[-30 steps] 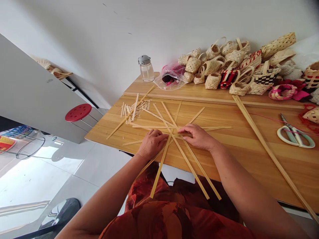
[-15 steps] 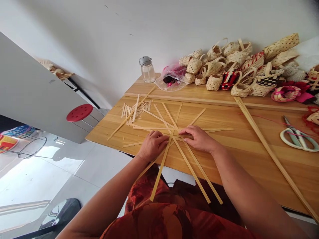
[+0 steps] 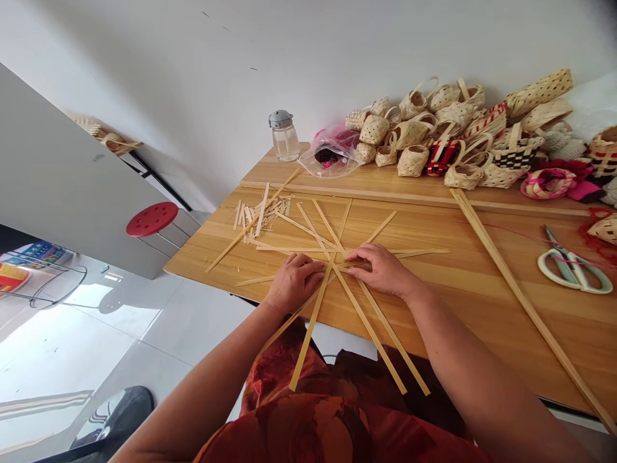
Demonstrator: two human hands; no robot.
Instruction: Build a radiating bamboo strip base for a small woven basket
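Note:
Several pale bamboo strips (image 3: 357, 299) cross one another in a star shape near the front edge of the wooden table. Some of their ends hang past the edge over my lap. On the left side of the crossing, my left hand (image 3: 295, 283) has its fingers curled and closed on the strips. My right hand (image 3: 380, 270) pinches strips just right of the crossing, thumb and forefinger close together. The exact strip under each set of fingertips is partly hidden.
Offcuts (image 3: 260, 215) lie at the left of the table. Behind stand a water bottle (image 3: 285, 136), a plastic bag (image 3: 332, 154) and many small woven baskets (image 3: 412, 161). Scissors (image 3: 571, 267) and a bundle of long strips (image 3: 525, 299) are at right. A red stool (image 3: 152, 219) stands left.
Both hands stay at the crossing of the strips with hardly any movement. The whole view has shifted very slightly.

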